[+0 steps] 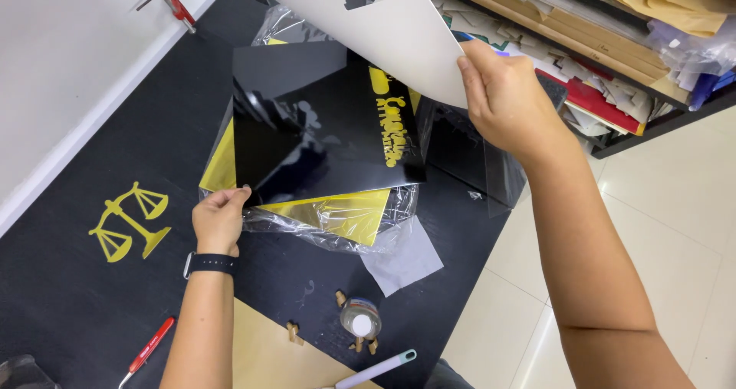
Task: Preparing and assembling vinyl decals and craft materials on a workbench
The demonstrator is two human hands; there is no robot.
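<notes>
My right hand (506, 101) grips the lower edge of a large white sheet (383, 21) with black cut-out shapes, lifted up off a glossy black sheet (307, 128) that carries yellow lettering. My left hand (220, 219), with a black watch on its wrist, pinches the lower left corner of that black sheet. Under it lie shiny gold sheets (345, 213) and crumpled clear plastic wrap (337, 239), all on a dark mat (92, 305).
A yellow scales cut-out (126, 222) lies on the mat at left. Near me are a small round jar (360, 318), a white-handled tool (376, 370), a red-handled tool (149, 347) and brown board (268, 358). Shelves of stacked board and paper (613, 44) stand at right.
</notes>
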